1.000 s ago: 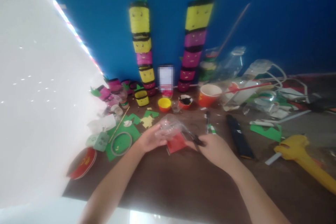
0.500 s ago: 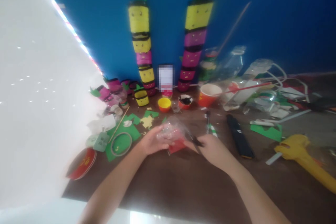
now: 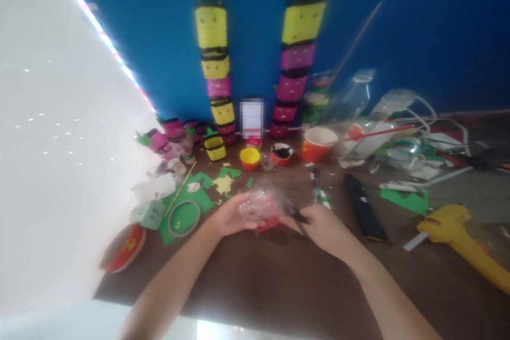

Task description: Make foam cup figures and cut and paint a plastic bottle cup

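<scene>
My left hand (image 3: 235, 216) is wrapped round a clear plastic piece (image 3: 258, 203) from its left side, low over the brown table (image 3: 255, 276). Red material (image 3: 269, 223) shows beneath and behind the plastic. On the right, my right hand (image 3: 321, 223) is closed on a dark, slim tool (image 3: 297, 214), whose far end reaches the right edge of the plastic. Blur hides the tool's exact shape, though it looks like scissors. Fingers of my right hand also lie close to the red material.
Yellow (image 3: 249, 159) and red cups (image 3: 317, 144) stand behind my hands. Green paper (image 3: 203, 199) and a tape ring (image 3: 184, 218) lie left; a black case (image 3: 363, 207) and yellow glue gun (image 3: 450, 228) lie right. Two pot columns (image 3: 215, 66) line the blue wall.
The clear plastic has tilted or shifted slightly to the right between my hands, and less of the red material shows. Both hands stay in nearly the same place.
</scene>
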Available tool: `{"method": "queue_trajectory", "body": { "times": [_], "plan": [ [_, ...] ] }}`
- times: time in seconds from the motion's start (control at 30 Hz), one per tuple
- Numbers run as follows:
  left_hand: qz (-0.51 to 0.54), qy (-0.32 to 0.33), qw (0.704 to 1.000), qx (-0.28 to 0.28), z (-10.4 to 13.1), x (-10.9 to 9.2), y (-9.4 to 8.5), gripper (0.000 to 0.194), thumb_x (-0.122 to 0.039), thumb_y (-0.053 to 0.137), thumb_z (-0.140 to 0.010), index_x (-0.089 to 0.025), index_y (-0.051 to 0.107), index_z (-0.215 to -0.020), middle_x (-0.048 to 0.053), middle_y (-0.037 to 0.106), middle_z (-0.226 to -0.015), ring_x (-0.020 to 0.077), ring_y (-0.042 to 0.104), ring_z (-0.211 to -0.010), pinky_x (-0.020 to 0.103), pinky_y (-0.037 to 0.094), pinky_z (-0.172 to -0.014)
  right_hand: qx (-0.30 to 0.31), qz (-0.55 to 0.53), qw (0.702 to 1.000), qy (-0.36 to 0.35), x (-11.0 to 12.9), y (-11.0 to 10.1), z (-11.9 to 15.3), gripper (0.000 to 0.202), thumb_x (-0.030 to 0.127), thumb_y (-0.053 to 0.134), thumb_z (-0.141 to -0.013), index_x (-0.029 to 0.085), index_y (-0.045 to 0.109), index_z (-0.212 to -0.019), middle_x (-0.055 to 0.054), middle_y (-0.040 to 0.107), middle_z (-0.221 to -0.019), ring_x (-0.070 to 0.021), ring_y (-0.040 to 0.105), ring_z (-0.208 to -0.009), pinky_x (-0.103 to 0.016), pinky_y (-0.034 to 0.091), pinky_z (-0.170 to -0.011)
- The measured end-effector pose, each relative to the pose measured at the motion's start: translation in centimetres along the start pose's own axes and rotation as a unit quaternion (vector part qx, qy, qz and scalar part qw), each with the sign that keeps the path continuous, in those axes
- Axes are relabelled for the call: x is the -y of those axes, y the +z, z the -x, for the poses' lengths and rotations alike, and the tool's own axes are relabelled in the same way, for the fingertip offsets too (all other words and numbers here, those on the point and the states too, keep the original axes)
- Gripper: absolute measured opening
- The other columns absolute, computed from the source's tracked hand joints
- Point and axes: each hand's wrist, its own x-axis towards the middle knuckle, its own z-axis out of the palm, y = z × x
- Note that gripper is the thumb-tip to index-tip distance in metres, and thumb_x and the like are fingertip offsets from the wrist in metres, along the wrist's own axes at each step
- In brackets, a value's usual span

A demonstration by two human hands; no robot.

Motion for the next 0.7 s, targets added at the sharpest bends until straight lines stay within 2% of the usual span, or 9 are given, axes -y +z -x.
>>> {"method": "queue_trajectory", "body": {
  "times": [0.1,0.23,0.4,0.5,0.6,0.7],
  "plan": [
    [0.024,0.011,1.0,0.008,0.0,-0.2,0.0,0.041,-0.039,0.046,-0.084,-0.01,0.059,-0.11,0.012,0.07,-0.087,0.0172,0.066,-0.063,0.022,0.049,-0.05,-0.002,0.003,1.0,0.003,0.2,-0.1,-0.1,0.056,0.068,0.052,-0.067,0.016,0.045,-0.045,0.002,0.036,-0.047,-0.0095,0.029,-0.05,-0.022,0.025,-0.046],
    [0.063,0.025,0.997,0.028,0.2,-0.6,0.6,0.042,-0.038,0.041,-0.087,-0.007,0.059,-0.107,0.014,0.069,-0.09,0.0166,0.065,-0.068,0.023,0.051,-0.054,-0.015,0.021,1.0,0.006,0.4,-0.1,0.0,0.056,0.068,0.049,-0.069,0.017,0.047,-0.047,0.0,0.043,-0.047,-0.0112,0.037,-0.05,-0.023,0.027,-0.047],
    [0.084,-0.052,0.994,0.051,0.4,-1.2,0.7,0.047,-0.047,0.038,-0.086,-0.008,0.059,-0.102,0.013,0.067,-0.075,0.0142,0.06,-0.056,0.019,0.046,-0.045,-0.026,0.028,0.999,-0.002,0.5,-0.1,0.1,0.055,0.066,0.05,-0.07,0.016,0.052,-0.046,-0.002,0.05,-0.047,-0.0129,0.043,-0.049,-0.023,0.029,-0.046],
    [0.079,-0.068,0.993,0.054,0.3,-1.2,0.2,0.053,-0.053,0.035,-0.085,-0.009,0.06,-0.102,0.013,0.067,-0.073,0.0143,0.059,-0.052,0.019,0.041,-0.039,-0.043,0.006,0.999,-0.008,0.6,-0.3,0.2,0.055,0.065,0.051,-0.07,0.014,0.057,-0.049,-0.003,0.053,-0.049,-0.0144,0.047,-0.052,-0.023,0.03,-0.047],
    [0.098,-0.009,0.995,0.033,0.1,-1.1,0.0,0.059,-0.061,0.037,-0.081,-0.011,0.06,-0.101,0.013,0.067,-0.077,0.0149,0.058,-0.052,0.021,0.041,-0.042,-0.09,-0.012,0.996,0.013,0.6,-0.5,0.2,0.056,0.064,0.052,-0.07,0.013,0.06,-0.051,-0.005,0.057,-0.05,-0.0156,0.05,-0.054,-0.023,0.03,-0.047],
    [0.16,0.126,0.979,-0.001,0.0,-1.1,0.2,0.059,-0.062,0.044,-0.079,-0.011,0.06,-0.104,0.013,0.066,-0.088,0.0139,0.058,-0.061,0.023,0.046,-0.052,-0.136,-0.001,0.99,0.03,0.4,-0.6,0.1,0.055,0.063,0.051,-0.071,0.014,0.059,-0.048,-0.006,0.059,-0.048,-0.0153,0.049,-0.053,-0.024,0.031,-0.047]
  ]
}}
